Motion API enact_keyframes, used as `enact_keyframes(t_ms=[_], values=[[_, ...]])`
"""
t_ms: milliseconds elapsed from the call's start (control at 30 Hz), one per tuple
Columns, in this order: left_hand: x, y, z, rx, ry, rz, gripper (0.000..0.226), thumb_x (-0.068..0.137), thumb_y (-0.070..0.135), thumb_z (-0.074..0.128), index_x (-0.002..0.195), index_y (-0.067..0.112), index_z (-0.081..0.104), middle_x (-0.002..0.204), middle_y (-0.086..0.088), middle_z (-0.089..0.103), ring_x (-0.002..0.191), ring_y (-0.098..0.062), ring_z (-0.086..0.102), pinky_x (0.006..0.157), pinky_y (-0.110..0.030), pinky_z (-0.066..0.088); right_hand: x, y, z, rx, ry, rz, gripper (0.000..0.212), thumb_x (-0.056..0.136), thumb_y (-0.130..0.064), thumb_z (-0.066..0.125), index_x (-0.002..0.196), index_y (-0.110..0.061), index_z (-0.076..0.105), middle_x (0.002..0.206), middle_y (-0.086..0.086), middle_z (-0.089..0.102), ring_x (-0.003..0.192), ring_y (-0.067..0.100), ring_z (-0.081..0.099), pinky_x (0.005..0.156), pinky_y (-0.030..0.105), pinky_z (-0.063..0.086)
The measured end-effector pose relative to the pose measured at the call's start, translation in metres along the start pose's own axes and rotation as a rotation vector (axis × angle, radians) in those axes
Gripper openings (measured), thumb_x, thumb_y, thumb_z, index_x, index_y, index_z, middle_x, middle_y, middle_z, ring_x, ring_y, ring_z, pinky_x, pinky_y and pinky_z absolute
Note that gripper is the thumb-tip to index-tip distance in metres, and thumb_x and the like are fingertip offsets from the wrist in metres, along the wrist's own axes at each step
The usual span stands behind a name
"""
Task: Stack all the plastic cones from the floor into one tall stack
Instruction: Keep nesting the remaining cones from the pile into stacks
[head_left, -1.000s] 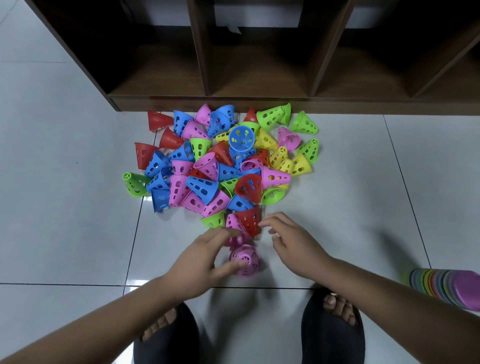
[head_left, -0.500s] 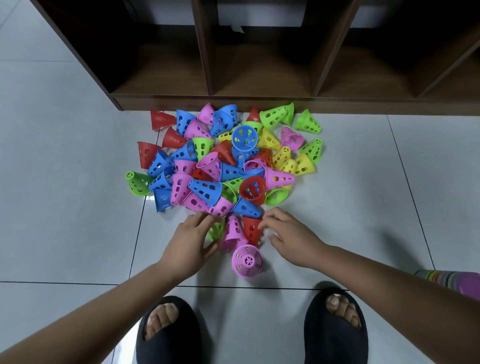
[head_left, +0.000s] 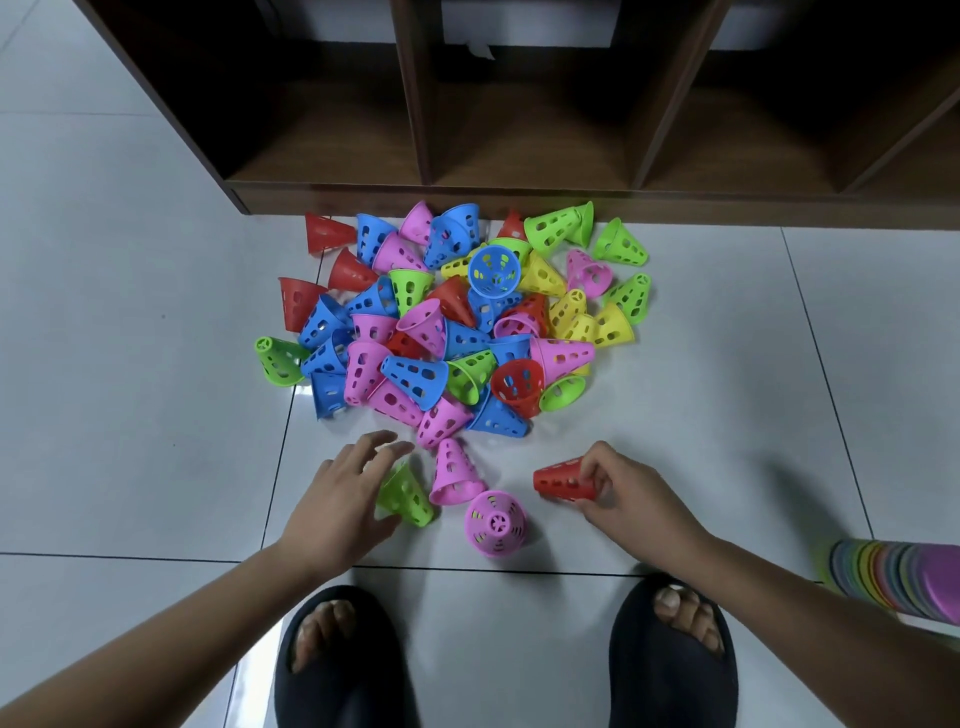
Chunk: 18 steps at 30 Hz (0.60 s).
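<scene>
Off cone pile (head_left: 457, 322) near edge, on bare floor (head_left: 675, 415): right hand (head_left: 631, 496) fingers pinch red perforated plastic cone (head_left: 561, 480), newly pulled clear; left hand (head_left: 337, 499) spread flat over green plastic cone (head_left: 410, 499).

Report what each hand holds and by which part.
The right hand pinches a red cone by its end nearer the palm, apparently the wide rim. The left hand holds nothing; its straight fingers lie over a green cone.

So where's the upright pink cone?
Head view: upright pink cone sits mid-floor between left hand and right hand holding a red cone, beside a toppled pink cone.
</scene>
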<state>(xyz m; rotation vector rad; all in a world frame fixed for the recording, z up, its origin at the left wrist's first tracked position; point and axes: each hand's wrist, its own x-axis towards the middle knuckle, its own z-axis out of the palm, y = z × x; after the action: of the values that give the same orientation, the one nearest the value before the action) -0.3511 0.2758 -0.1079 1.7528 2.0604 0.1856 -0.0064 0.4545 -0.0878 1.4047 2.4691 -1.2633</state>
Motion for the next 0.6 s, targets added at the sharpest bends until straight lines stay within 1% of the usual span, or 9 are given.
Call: enact_keyframes(t_ms=[67, 100, 167, 200, 267, 333, 433, 500, 600], values=[[-0.001, 0.004, -0.002, 0.053, -0.039, 0.072, 0.088, 0.068, 0.039, 0.087, 0.147, 0.036, 0.049, 0.16, 0.006, 0.041, 0.136, -0.022, 0.05, 0.095, -0.04, 0.051, -0.002, 0.0, 0.0, -0.095, -0.003, 0.025, 0.044, 0.084, -0.031, 0.079, 0.111, -0.036, 0.044, 0.088, -0.013, 0.059, 0.082, 0.016, 0.062, 0.074, 0.042, 0.055], [-0.001, 0.006, -0.003, 0.078, -0.059, 0.101, 0.084, 0.067, 0.038, 0.087, 0.143, 0.037, 0.051, 0.161, 0.007, 0.041, 0.138, -0.021, 0.049, 0.096, -0.039, 0.05, -0.002, 0.0, 0.001, -0.16, -0.002, 0.032, 0.053, 0.084, -0.036, 0.079, 0.123, -0.036, 0.044, 0.096, -0.015, 0.057, 0.09, 0.016, 0.062, 0.077, 0.04, 0.055], [0.0, 0.007, -0.003, 0.128, -0.087, 0.13, 0.074, 0.064, 0.034, 0.087, 0.132, 0.036, 0.057, 0.155, 0.008, 0.047, 0.136, -0.022, 0.052, 0.095, -0.038, 0.049, 0.001, 0.002, 0.002, -0.3, 0.035, 0.002, 0.07, 0.082, -0.047, 0.08, 0.139, -0.035, 0.042, 0.114, -0.01, 0.052, 0.106, 0.018, 0.057, 0.085, 0.037, 0.054], [0.001, 0.007, -0.002, 0.149, -0.096, 0.128, 0.073, 0.061, 0.032, 0.086, 0.129, 0.036, 0.059, 0.149, 0.008, 0.052, 0.132, -0.022, 0.055, 0.092, -0.037, 0.049, 0.004, 0.005, 0.004, -0.364, 0.062, -0.026, 0.073, 0.08, -0.051, 0.08, 0.141, -0.034, 0.045, 0.119, -0.006, 0.05, 0.109, 0.02, 0.055, 0.088, 0.037, 0.054], [0.003, 0.006, -0.002, 0.17, -0.097, 0.103, 0.072, 0.058, 0.028, 0.086, 0.125, 0.036, 0.062, 0.133, 0.009, 0.059, 0.122, -0.021, 0.06, 0.086, -0.035, 0.049, 0.007, 0.012, 0.006, -0.472, 0.092, -0.069, 0.07, 0.076, -0.052, 0.08, 0.138, -0.031, 0.055, 0.125, -0.002, 0.046, 0.109, 0.023, 0.053, 0.091, 0.037, 0.053], [0.004, 0.004, -0.002, 0.18, -0.08, 0.077, 0.066, 0.059, 0.032, 0.085, 0.122, 0.037, 0.064, 0.123, 0.011, 0.062, 0.114, -0.021, 0.061, 0.084, -0.034, 0.047, 0.01, 0.016, 0.006, -0.572, 0.088, -0.106, 0.063, 0.074, -0.049, 0.081, 0.131, -0.03, 0.06, 0.128, -0.002, 0.047, 0.109, 0.024, 0.054, 0.092, 0.038, 0.05], [0.003, 0.003, -0.005, 0.158, -0.006, 0.024, 0.059, 0.065, 0.044, 0.085, 0.119, 0.034, 0.064, 0.114, 0.01, 0.062, 0.105, -0.025, 0.062, 0.082, -0.037, 0.047, 0.01, 0.016, 0.005, -0.653, 0.09, -0.131, 0.057, 0.07, -0.047, 0.078, 0.122, -0.028, 0.063, 0.119, -0.004, 0.054, 0.106, 0.025, 0.056, 0.091, 0.038, 0.047], [0.004, 0.003, -0.009, 0.112, 0.057, -0.007, 0.055, 0.069, 0.05, 0.084, 0.117, 0.033, 0.062, 0.108, 0.009, 0.061, 0.097, -0.025, 0.061, 0.078, -0.038, 0.047, 0.01, 0.012, 0.004, -0.63, 0.091, -0.115, 0.053, 0.069, -0.052, 0.073, 0.115, -0.027, 0.061, 0.111, -0.005, 0.055, 0.102, 0.024, 0.056, 0.089, 0.037, 0.045], [0.006, 0.008, -0.02, 0.017, 0.138, -0.004, 0.046, 0.08, 0.054, 0.077, 0.115, 0.029, 0.06, 0.101, 0.008, 0.06, 0.087, -0.024, 0.059, 0.074, -0.038, 0.049, 0.006, -0.003, -0.001, -0.396, 0.117, -0.064, 0.051, 0.071, -0.061, 0.067, 0.108, -0.027, 0.057, 0.103, -0.008, 0.055, 0.096, 0.021, 0.056, 0.087, 0.037, 0.048]])
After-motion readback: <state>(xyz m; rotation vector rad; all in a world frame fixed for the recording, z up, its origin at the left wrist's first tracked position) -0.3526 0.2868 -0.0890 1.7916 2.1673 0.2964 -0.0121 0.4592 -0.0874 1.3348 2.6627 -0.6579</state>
